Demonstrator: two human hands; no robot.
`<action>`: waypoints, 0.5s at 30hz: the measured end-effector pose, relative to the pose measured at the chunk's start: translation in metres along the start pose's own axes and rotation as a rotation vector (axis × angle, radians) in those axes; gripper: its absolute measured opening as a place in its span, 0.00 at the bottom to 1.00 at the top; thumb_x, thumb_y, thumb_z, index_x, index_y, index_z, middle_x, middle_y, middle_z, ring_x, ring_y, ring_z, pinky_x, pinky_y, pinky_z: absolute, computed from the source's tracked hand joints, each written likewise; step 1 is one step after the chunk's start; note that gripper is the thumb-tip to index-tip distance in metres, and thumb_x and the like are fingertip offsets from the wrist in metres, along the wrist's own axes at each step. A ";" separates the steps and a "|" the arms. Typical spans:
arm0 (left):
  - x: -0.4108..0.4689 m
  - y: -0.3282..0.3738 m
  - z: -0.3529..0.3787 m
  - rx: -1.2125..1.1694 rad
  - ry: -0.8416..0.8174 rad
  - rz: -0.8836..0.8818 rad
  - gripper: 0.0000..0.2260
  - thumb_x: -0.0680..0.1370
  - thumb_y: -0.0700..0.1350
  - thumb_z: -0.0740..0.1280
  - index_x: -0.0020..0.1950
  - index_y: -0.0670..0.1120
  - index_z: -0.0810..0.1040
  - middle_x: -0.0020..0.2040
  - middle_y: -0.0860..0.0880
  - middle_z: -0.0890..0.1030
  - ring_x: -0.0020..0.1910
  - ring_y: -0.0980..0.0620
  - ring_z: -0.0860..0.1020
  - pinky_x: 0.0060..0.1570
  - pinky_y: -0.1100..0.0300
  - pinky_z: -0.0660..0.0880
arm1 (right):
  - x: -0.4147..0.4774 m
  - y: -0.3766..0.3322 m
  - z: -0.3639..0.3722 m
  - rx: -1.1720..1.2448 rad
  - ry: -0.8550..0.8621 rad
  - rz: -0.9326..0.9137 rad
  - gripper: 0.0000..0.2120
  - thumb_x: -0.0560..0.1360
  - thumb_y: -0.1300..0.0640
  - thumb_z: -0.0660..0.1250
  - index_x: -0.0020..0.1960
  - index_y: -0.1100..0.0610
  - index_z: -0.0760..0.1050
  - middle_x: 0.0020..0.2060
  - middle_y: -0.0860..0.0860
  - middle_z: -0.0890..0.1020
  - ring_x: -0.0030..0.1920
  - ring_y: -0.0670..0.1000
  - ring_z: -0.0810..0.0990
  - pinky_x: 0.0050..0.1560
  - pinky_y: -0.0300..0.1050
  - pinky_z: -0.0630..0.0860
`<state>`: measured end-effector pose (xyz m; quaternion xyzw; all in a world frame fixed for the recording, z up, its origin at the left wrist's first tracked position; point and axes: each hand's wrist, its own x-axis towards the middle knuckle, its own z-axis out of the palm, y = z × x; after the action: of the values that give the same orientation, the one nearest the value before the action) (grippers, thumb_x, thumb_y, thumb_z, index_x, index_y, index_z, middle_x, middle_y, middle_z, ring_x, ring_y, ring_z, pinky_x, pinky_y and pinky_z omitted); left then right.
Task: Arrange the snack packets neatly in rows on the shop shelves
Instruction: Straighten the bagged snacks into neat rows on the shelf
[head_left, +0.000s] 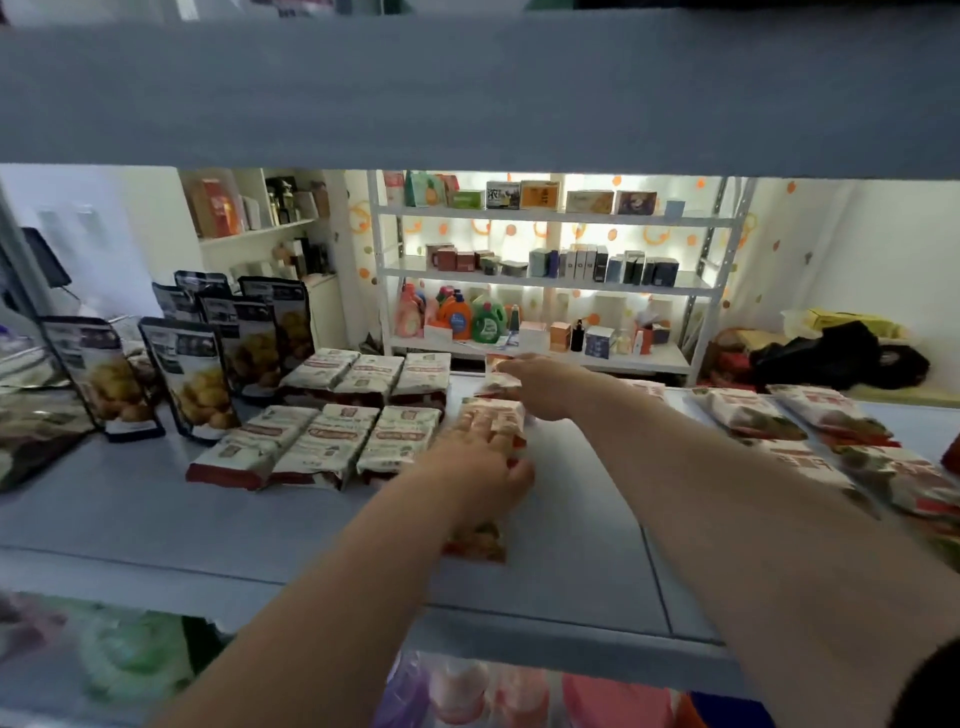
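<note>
– On the shelf (156, 519), where is the packet (475, 543) now?
– Right under the left hand (480, 457). The hand lies flat on top with straight fingers and presses it down. It is not clenched.
– Which way does the packet lie?
– Long way, from 12 to 6. Its near end pokes out at 6 from under the hand.
– And the front row (322, 447)?
– At 9 from the packet, just beside it. Three packets lie there, long way much the same. But the packet's near end sits closer to 6 than theirs.
– So what must happen?
– I think a push to 12 and a bit to 9, so it lines up as number four.
– Which hand is nearer?
– The left one. It is on it.
– What about the right hand (545, 389)?
– It reaches out to 12, past the left hand. Its fingertips touch a back packet (498, 382) at 3 of the back row (369, 374). It is blurry, so I cannot tell if it grips or only touches.
– Are more packets waiting?
– Yes, a loose pile (753, 415) at 3, well apart from the rows.
</note>
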<state>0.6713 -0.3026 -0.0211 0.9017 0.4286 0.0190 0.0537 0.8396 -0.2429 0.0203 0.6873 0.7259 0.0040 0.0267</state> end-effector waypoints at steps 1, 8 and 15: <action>0.002 -0.001 0.001 -0.033 -0.024 -0.006 0.33 0.79 0.62 0.46 0.81 0.48 0.47 0.81 0.43 0.46 0.79 0.45 0.44 0.75 0.50 0.44 | 0.009 0.002 0.004 -0.009 -0.032 -0.001 0.29 0.81 0.61 0.60 0.79 0.52 0.56 0.77 0.55 0.59 0.75 0.57 0.61 0.72 0.51 0.62; 0.002 0.009 0.008 -0.080 -0.128 -0.005 0.34 0.79 0.63 0.46 0.80 0.48 0.45 0.80 0.42 0.42 0.79 0.42 0.42 0.75 0.47 0.44 | 0.024 0.017 0.005 -0.085 -0.144 -0.021 0.29 0.80 0.64 0.58 0.78 0.46 0.59 0.71 0.53 0.71 0.66 0.55 0.72 0.66 0.49 0.70; -0.005 0.037 0.010 -0.132 -0.144 0.018 0.33 0.80 0.63 0.48 0.80 0.51 0.43 0.80 0.43 0.40 0.78 0.43 0.39 0.74 0.48 0.42 | 0.012 0.047 -0.004 -0.110 -0.160 -0.009 0.28 0.80 0.64 0.58 0.75 0.42 0.65 0.63 0.54 0.76 0.54 0.54 0.77 0.54 0.47 0.76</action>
<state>0.6970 -0.3306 -0.0270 0.8989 0.4135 -0.0171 0.1438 0.8855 -0.2278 0.0255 0.6796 0.7233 -0.0111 0.1223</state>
